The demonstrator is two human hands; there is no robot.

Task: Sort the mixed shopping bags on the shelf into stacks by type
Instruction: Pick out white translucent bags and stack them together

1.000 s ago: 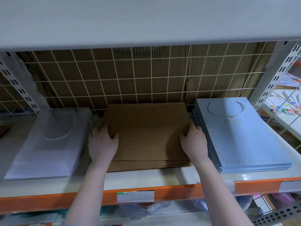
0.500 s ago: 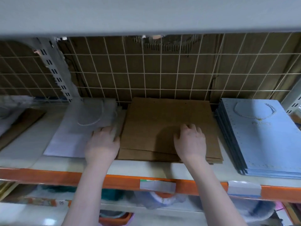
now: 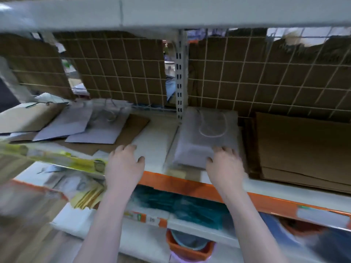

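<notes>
Head view. White bag stack [image 3: 207,137] flat on shelf [image 3: 152,147], just left of brown bag stack [image 3: 303,149]; loose mixed pile [image 3: 81,128] well to the left. Right hand [image 3: 225,164] resting on the white stack's near right corner, fingers loosely spread, nothing gripped. Left hand [image 3: 123,164] flat on bare shelf, grip open.

Judged light, thin, limp and slippery in its wrap; best squared by the edges, lifted from beneath. Motion blur throughout; bag count, foreground items and brown stack's right edge not determinable.

White bags [image 3: 208,137] (rope handles), brown bags [image 3: 303,149], orange shelf edge [image 3: 182,182], cream wire grid [image 3: 121,73]
</notes>
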